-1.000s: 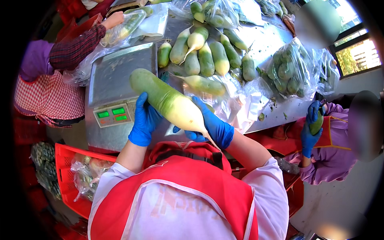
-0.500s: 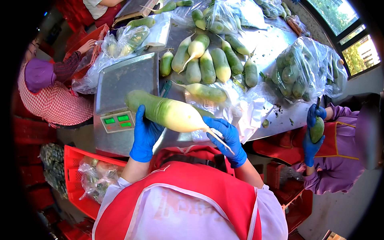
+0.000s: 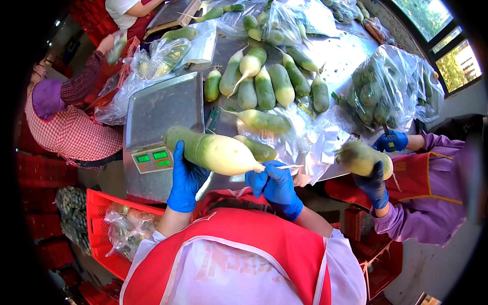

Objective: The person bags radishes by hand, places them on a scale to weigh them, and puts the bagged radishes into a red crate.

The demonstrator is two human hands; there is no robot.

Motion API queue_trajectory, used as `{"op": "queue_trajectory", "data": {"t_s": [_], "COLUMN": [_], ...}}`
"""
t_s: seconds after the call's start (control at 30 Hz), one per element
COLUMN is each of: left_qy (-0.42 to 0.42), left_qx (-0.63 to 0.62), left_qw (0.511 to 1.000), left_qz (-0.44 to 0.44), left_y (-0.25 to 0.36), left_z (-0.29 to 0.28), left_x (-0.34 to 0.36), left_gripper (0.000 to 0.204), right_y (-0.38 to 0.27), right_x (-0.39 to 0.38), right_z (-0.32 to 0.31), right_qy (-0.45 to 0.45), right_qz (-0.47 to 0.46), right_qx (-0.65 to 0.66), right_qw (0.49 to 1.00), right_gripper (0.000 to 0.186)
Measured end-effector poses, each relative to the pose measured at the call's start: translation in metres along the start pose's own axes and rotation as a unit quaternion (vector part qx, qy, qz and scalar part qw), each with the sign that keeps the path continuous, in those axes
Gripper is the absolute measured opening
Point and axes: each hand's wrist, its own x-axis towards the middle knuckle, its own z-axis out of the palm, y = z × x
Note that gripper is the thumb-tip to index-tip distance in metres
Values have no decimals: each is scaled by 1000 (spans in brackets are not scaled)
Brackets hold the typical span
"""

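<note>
A large green radish (image 3: pixel 219 152) with a pale lower end lies tilted across my blue-gloved hands, above the near edge of the table. My left hand (image 3: pixel 184 180) is closed around its green end from below. With closed fingers, my right hand (image 3: pixel 277 187) grips the thin root (image 3: pixel 288 166) just where it leaves the pale tip. Behind the held radish, a shorter green radish (image 3: pixel 256 148) rests on the table. A pile of green radishes (image 3: pixel 264 89) lies farther back.
A scale (image 3: pixel 163 114) with a metal pan stands left on the metal table. Bagged radishes (image 3: pixel 373 94) sit at the right. A co-worker's gloved hand (image 3: pixel 373 185) holds a radish there. A red crate (image 3: pixel 101 229) with bagged produce is at lower left.
My right hand has shifted left and its fingers have closed on the root near the tip. The right co-worker now holds a radish closer to the table. The person at left has lifted a radish.
</note>
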Motion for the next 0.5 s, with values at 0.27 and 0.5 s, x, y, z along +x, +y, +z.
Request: {"op": "queue_trajectory", "data": {"t_s": [0.27,0.5], "left_qy": [7,-81], "left_qx": [19,-12], "left_qw": [1000,995], "left_qz": [10,64], "left_y": [5,24], "left_z": [-5,-31], "left_x": [-8,-21], "left_gripper": [59,68], "right_y": [-23,-2], "right_x": [11,9], "right_z": [12,14], "right_qy": [39,150], "right_qz": [-98,-31], "right_qx": [-514,-198], "right_qw": [851,968], "right_gripper": [11,22]}}
